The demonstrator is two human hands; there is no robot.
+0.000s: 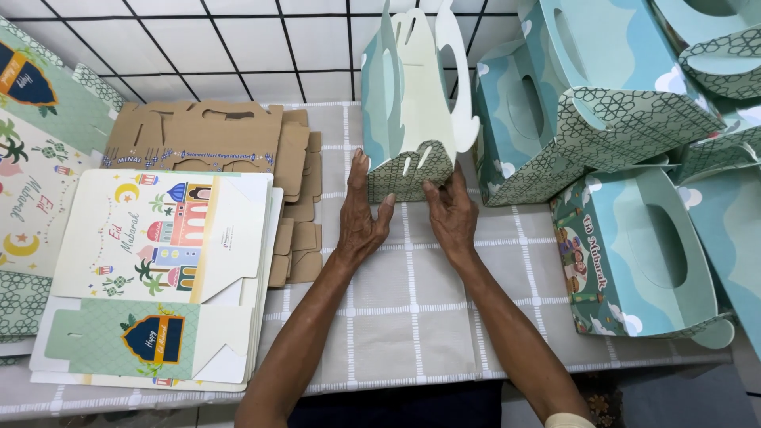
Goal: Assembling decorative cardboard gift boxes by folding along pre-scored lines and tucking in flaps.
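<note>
We see a table (412, 333) under a beige cloth with a white grid, backed by a white tiled wall (238, 40); we place everything else relative to the half-folded teal gift box (412, 119) standing upright near the table's far middle. Right of that box: a cluster of finished teal boxes (587, 103) with cloud print and cut-out handles, some upright, some lying on their sides, the nearest one just beside it, maybe touching, can't tell. Left of the box, well apart: a stack of flat printed box blanks (158, 277), cream with a mosque drawing on top and a green patterned flap with a dark blue badge toward the near edge. Behind that stack and still left of the box: a pile of flat brown cardboard blanks (206, 139). Further left, at the frame edge, more flat printed sheets (32, 158). The box itself has its handle flaps up and open at the top, with slots in its patterned lower panel. Our left hand (361, 214) lies flat against the box's lower left corner, fingers straight, not wrapped around anything. Our right hand (452, 214) presses the lower right of the patterned panel, fingers bent onto it, thumb on the panel face; pressing rather than gripping.
</note>
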